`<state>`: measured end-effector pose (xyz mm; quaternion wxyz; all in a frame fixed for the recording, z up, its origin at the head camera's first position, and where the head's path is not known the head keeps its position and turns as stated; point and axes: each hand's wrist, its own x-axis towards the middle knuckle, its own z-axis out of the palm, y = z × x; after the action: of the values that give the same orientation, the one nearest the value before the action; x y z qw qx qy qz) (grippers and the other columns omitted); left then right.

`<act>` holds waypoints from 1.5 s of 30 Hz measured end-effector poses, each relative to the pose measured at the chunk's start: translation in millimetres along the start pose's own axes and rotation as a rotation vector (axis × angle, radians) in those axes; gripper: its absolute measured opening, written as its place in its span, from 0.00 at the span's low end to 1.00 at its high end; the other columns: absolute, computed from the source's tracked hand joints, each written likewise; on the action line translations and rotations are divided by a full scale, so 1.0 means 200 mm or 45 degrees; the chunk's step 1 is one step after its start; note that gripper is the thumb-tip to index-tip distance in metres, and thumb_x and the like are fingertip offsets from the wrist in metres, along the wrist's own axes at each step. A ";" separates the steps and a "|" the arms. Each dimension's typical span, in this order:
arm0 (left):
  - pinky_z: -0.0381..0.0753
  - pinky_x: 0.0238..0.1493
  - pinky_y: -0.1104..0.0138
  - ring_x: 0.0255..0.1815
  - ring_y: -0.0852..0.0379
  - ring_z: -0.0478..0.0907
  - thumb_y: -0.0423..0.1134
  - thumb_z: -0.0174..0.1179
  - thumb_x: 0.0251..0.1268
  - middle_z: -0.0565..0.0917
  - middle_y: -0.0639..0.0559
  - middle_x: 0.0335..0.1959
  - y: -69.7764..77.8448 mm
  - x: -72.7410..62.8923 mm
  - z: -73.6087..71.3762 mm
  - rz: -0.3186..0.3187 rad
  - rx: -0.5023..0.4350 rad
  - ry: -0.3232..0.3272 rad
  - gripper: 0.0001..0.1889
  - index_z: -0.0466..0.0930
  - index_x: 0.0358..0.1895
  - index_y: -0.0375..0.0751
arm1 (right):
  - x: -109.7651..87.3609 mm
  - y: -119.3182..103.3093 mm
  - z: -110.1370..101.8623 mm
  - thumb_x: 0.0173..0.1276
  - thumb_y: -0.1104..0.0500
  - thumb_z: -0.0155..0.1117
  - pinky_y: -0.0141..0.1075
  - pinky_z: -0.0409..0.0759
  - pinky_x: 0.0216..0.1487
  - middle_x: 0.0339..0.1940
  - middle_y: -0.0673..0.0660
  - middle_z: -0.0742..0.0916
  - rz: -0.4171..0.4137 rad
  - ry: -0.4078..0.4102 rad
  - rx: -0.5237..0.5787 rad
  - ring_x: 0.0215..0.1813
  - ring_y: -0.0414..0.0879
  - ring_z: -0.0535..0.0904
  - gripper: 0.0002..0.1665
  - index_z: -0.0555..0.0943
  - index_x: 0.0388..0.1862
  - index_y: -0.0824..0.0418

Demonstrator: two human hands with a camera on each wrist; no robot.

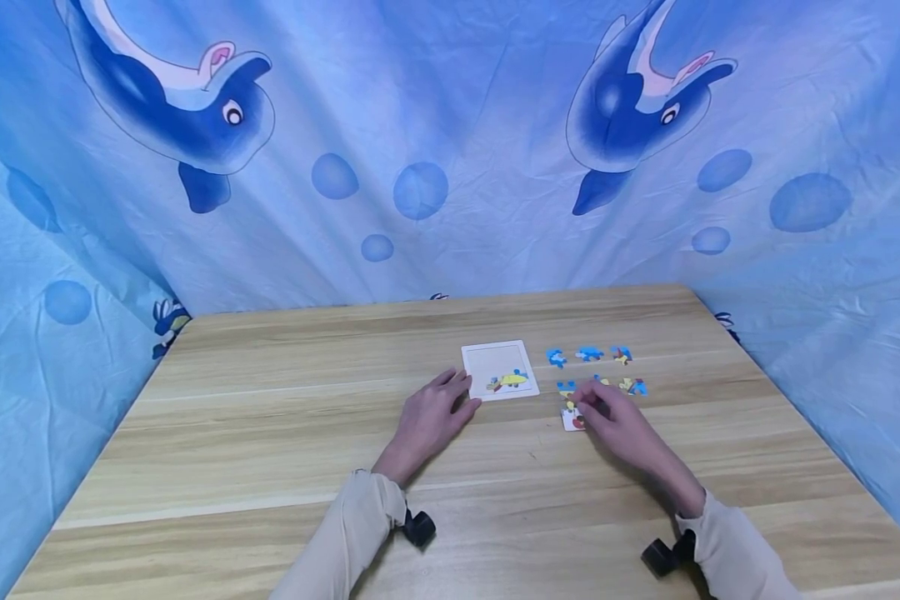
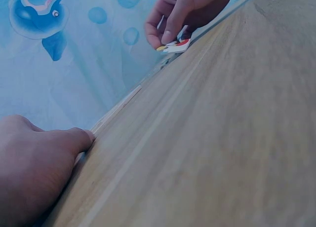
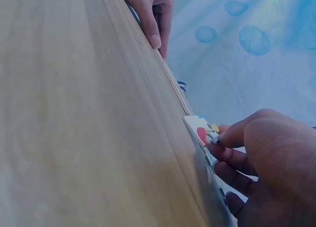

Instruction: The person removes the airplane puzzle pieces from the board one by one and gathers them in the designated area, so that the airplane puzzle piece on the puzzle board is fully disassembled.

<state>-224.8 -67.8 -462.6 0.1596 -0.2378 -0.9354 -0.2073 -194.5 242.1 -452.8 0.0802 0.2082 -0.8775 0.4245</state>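
Observation:
A white-framed puzzle board (image 1: 487, 362) lies on the table, with a yellow, blue and brown picture part fitted along its lower side. My left hand (image 1: 429, 421) rests at the board's near left corner, fingers along the left edge and thumb at the near edge. To the right of the board, my right hand (image 1: 624, 429) pinches a white jigsaw piece (image 3: 196, 129) with red and yellow marks between thumb and fingertips. In the left wrist view the piece (image 2: 178, 47) is tilted close over the tabletop. The other right fingers are loosely bent.
Several loose puzzle pieces (image 1: 589, 354) lie in rows right of the board, mostly blue, with yellow and red on some. The right hand partly covers the nearer row. A blue dolphin-print curtain (image 1: 450, 125) hangs behind the wooden table (image 1: 255, 400).

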 end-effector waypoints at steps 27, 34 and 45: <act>0.79 0.53 0.54 0.64 0.51 0.73 0.55 0.57 0.68 0.79 0.49 0.60 -0.01 0.00 0.01 -0.006 0.010 0.004 0.23 0.80 0.58 0.45 | -0.06 0.01 -0.04 0.68 0.71 0.57 0.32 0.76 0.38 0.40 0.50 0.83 0.066 -0.041 -0.040 0.39 0.43 0.76 0.11 0.80 0.41 0.57; 0.79 0.53 0.53 0.64 0.51 0.73 0.54 0.57 0.68 0.79 0.50 0.60 -0.01 0.00 0.01 -0.010 0.007 0.002 0.23 0.80 0.58 0.45 | -0.06 0.02 -0.05 0.68 0.71 0.57 0.32 0.76 0.39 0.41 0.50 0.83 0.061 -0.048 -0.044 0.40 0.43 0.77 0.11 0.80 0.42 0.57; 0.79 0.53 0.53 0.64 0.50 0.73 0.54 0.57 0.67 0.79 0.50 0.60 -0.01 0.00 0.01 -0.011 0.003 -0.001 0.23 0.80 0.58 0.45 | -0.05 0.02 -0.05 0.69 0.71 0.56 0.32 0.77 0.39 0.39 0.50 0.83 0.097 -0.065 -0.060 0.39 0.43 0.76 0.10 0.80 0.43 0.59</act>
<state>-225.9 -68.6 -464.3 0.1586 -0.2335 -0.9367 -0.2069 -186.5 254.4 -453.2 0.0464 0.1835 -0.8964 0.4008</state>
